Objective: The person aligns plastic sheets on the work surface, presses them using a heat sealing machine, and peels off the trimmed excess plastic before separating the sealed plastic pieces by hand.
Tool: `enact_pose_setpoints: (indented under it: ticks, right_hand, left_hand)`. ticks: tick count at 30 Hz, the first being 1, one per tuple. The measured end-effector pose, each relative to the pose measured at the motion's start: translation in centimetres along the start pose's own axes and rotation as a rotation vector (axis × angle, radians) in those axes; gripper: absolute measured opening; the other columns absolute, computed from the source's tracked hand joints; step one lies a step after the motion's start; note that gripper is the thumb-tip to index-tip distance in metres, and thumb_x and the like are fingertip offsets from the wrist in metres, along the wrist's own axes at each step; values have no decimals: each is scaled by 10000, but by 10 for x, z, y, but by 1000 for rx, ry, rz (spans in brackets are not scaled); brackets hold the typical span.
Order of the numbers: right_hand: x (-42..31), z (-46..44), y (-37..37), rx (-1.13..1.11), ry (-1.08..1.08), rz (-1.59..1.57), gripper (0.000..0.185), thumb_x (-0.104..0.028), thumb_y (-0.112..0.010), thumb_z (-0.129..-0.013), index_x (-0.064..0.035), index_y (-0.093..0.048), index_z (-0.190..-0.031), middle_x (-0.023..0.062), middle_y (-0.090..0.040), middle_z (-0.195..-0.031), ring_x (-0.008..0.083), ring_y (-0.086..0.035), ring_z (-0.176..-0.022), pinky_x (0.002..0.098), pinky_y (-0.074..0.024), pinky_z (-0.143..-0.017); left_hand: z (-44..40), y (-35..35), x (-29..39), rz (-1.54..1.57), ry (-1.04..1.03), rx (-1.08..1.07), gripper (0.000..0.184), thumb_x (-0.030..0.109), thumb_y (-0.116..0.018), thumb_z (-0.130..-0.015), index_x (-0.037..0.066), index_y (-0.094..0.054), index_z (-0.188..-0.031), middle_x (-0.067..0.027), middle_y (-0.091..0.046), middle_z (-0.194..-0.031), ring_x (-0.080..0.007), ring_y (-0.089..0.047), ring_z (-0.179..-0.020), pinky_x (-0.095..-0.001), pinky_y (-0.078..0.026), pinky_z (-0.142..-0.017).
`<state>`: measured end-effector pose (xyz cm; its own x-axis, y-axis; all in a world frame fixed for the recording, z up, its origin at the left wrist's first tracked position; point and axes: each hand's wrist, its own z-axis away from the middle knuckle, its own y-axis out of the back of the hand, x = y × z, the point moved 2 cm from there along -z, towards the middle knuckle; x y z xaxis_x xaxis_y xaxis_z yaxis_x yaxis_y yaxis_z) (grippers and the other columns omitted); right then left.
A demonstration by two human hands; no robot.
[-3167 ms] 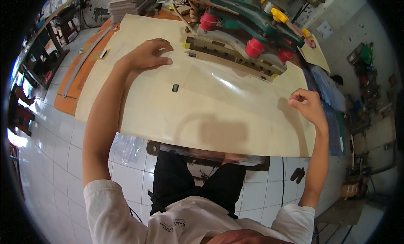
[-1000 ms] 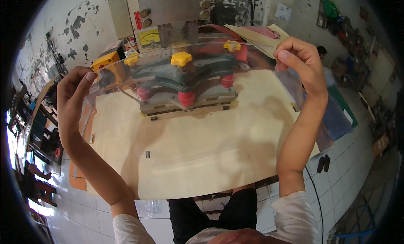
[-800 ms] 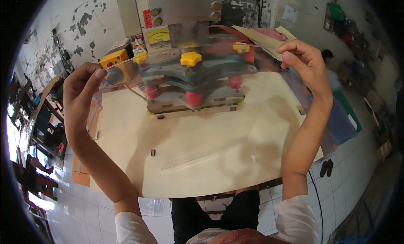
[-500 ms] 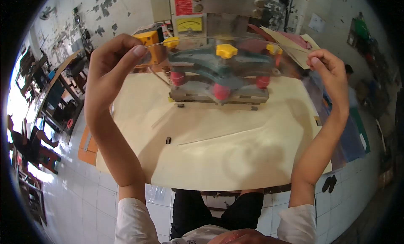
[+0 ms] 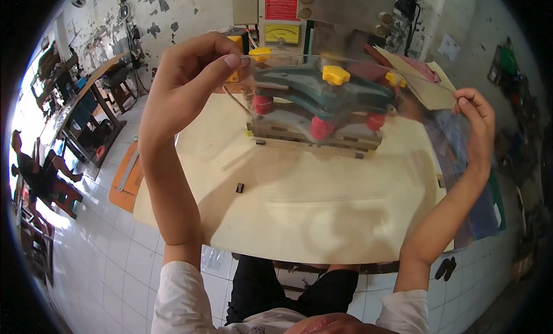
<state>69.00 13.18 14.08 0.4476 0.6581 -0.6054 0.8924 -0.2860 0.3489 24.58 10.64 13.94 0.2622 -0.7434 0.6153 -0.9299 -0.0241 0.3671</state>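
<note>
Two hands grip one clear plastic sheet (image 5: pixel 412 103). The left hand (image 5: pixel 187 86) is closed on one upper corner, the edge pinched between thumb and fingers. The right hand (image 5: pixel 477 115) is likewise closed on the opposite upper corner. The upper edge spans the gap between the hands, raised above the pale work surface (image 5: pixel 311 230) and in front of one green press head (image 5: pixel 294 83), which shows through the sheet. Where the lower edge rests is hard to tell.

The press head carries three yellow star knobs (image 5: pixel 336 75) on top and three red cylindrical mounts (image 5: pixel 322 128) beneath. One long tooling bar (image 5: pixel 311 143) lies below the mounts. Two small dark blocks (image 5: pixel 359 156) sit at its front edge; one separate dark block (image 5: pixel 239 188) lies on the work surface, nearer the operator.

Behind the press head are one yellow-faced meter (image 5: pixel 282 34) and one red label (image 5: pixel 281 7). One metal strip (image 5: pixel 128 170) lies on an orange board (image 5: pixel 122 190) at left. Two dark slippers (image 5: pixel 445 269) stand on the tiled floor (image 5: pixel 115 247) at right.
</note>
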Motion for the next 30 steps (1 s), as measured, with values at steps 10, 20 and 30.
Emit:
enact_pose_setpoints:
  ticks: [10,20,30]
  right_hand:
    - [-5,1,-2,20,-16,-3,130,-117,-578,-887,-11,-653,-899,-7,-574,-797,94,-511,-749,239,-388,-741]
    - [-13,4,-2,-38,-25,-1,151,-151,-579,-871,-10,-632,-890,-2,-544,-758,93,-508,-738,235,-380,-732]
    - [-20,10,-3,-117,-79,-235,198,-196,-570,-839,-4,-612,-862,9,-526,-706,96,-496,-677,238,-392,-670]
  left_hand:
    - [-1,3,-3,-34,0,8,137,97,-574,-933,-31,-622,-941,-1,-618,-813,-49,-506,-746,-213,-396,-649]
    - [-3,4,-4,-56,39,42,181,143,-596,-943,-35,-621,-918,-20,-664,-802,-65,-591,-759,-218,-467,-704]
    - [-4,11,-18,-104,71,93,190,158,-610,-939,-29,-626,-905,22,-623,-784,-14,-531,-735,-180,-418,-649]
